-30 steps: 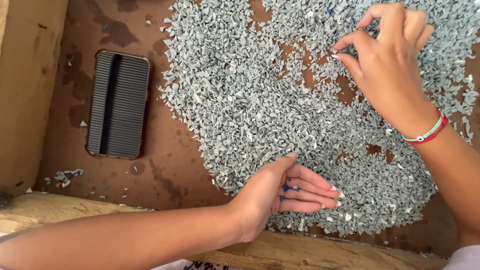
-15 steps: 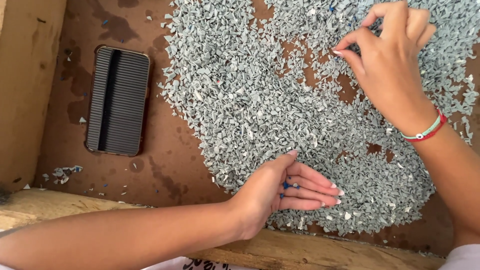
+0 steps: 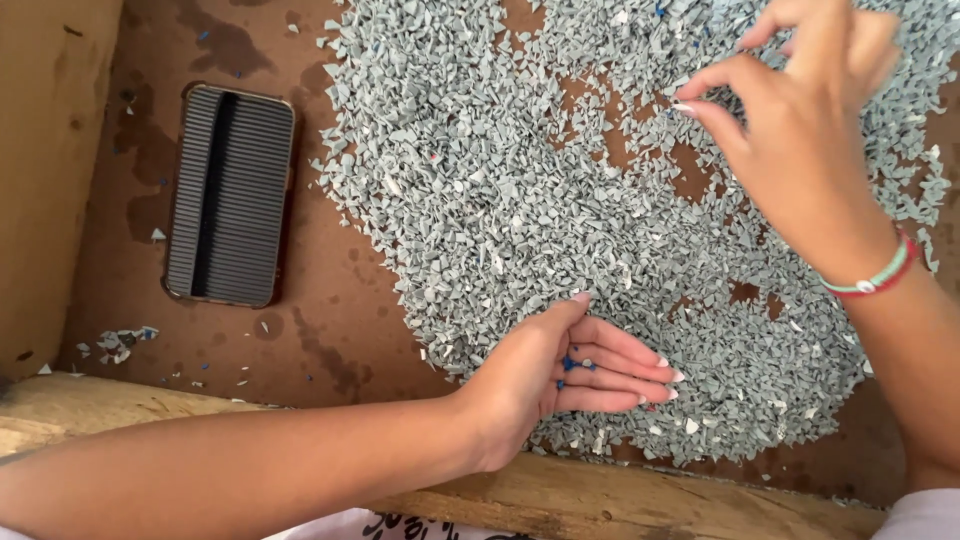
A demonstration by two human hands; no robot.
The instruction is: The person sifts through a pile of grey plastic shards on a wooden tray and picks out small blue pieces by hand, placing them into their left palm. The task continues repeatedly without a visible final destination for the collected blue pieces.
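A wide spread of small grey plastic chips [image 3: 520, 200] covers the brown board. My left hand [image 3: 560, 375] lies palm up on the near edge of the pile, fingers together and slightly cupped, with a few small blue bits [image 3: 572, 364] resting in the palm. My right hand [image 3: 800, 120], with a red and pale bracelet [image 3: 875, 278] at the wrist, hovers over the far right of the pile. Its thumb and forefinger are pinched together just above the chips; whether a chip sits between them is too small to tell.
A ribbed grey phone-shaped case [image 3: 230, 195] lies flat on the brown board [image 3: 330, 310] left of the pile. A wooden wall [image 3: 40, 150] rises at the left and a wooden rail [image 3: 620, 500] runs along the near edge. A few stray chips [image 3: 120, 342] lie at the near left.
My right hand has shifted slightly to the right and up over the pile, keeping its pinch. My left hand has stayed in place, palm up.
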